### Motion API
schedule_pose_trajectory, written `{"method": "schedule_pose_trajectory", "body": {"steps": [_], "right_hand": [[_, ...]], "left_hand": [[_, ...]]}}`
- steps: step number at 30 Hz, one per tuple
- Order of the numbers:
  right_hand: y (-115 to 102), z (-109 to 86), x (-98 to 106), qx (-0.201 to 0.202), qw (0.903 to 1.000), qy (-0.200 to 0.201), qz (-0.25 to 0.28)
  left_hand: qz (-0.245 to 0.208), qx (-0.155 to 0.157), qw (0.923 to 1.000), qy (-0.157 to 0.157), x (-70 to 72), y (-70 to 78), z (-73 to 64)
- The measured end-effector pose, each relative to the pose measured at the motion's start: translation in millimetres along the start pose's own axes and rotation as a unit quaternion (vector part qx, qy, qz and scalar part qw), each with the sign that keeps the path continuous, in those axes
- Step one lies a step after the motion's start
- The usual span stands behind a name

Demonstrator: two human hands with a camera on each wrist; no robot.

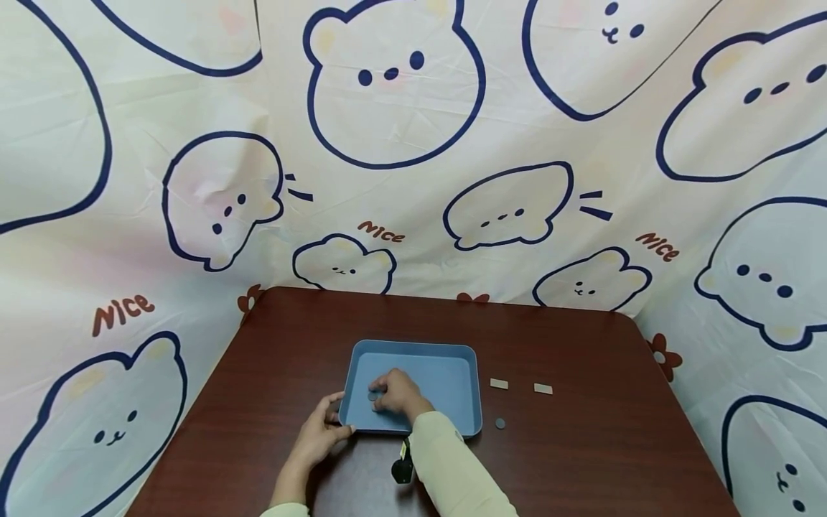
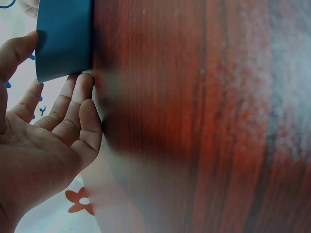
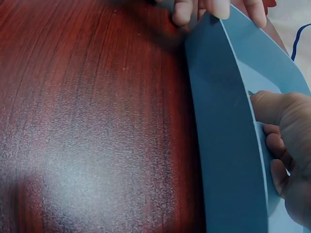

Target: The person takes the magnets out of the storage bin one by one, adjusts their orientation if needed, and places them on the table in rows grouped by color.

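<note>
A shallow blue tray (image 1: 439, 350) lies on the brown table. At its front left corner my left hand (image 1: 316, 436) holds it, the thumb on the front wall and the fingers around the left side. Inside the tray, my right hand (image 1: 397, 393) has curled fingers at its left part. A small grey disc (image 1: 372, 396) shows at these fingertips. In the right wrist view a sliver of the grey disc (image 3: 250, 92) sticks out beside a fingertip; the tray's front wall (image 3: 223, 121) hides the rest.
Right of the tray lie two small pale rectangular pieces, the nearer tile (image 1: 499, 384) and the farther tile (image 1: 543, 389). Another grey disc (image 1: 500, 424) rests on the table (image 1: 601, 445) close to the tray's right side. A patterned cloth (image 1: 400, 201) hangs behind the table.
</note>
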State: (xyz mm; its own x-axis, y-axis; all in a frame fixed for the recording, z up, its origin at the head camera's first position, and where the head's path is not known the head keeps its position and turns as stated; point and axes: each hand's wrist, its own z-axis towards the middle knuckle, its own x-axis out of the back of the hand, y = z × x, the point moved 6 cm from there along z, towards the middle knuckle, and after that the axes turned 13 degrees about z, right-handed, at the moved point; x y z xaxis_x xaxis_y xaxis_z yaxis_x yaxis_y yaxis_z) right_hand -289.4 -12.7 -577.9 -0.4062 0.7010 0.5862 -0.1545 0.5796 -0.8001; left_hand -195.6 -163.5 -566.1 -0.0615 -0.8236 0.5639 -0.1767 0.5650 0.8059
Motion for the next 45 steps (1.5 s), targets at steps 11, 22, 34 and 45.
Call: {"method": "schedule_pose_trajectory", "body": {"steps": [11, 22, 34, 45], "right_hand": [[4, 0.4, 3, 0.010, 0.9997, 0.020, -0.008], [7, -3.8, 7, 0.033, 0.9986, 0.019, 0.038], [-2, -18.5, 29, 0.106, 0.9889, -0.018, 0.103], [12, -22.6, 35, 0.086, 0.9889, 0.006, 0.121]], "left_hand": [[0.015, -0.007, 0.9998, 0.008, -0.6, 0.9, 2.3], [0.004, -0.002, 1.0000, 0.000, -1.0, 0.8, 1.3], [0.016, 0.006, 0.9998, 0.003, 0.7, -1.7, -0.3], [0.019, 0.003, 0.9998, 0.001, 0.5, -0.3, -0.9]]}}
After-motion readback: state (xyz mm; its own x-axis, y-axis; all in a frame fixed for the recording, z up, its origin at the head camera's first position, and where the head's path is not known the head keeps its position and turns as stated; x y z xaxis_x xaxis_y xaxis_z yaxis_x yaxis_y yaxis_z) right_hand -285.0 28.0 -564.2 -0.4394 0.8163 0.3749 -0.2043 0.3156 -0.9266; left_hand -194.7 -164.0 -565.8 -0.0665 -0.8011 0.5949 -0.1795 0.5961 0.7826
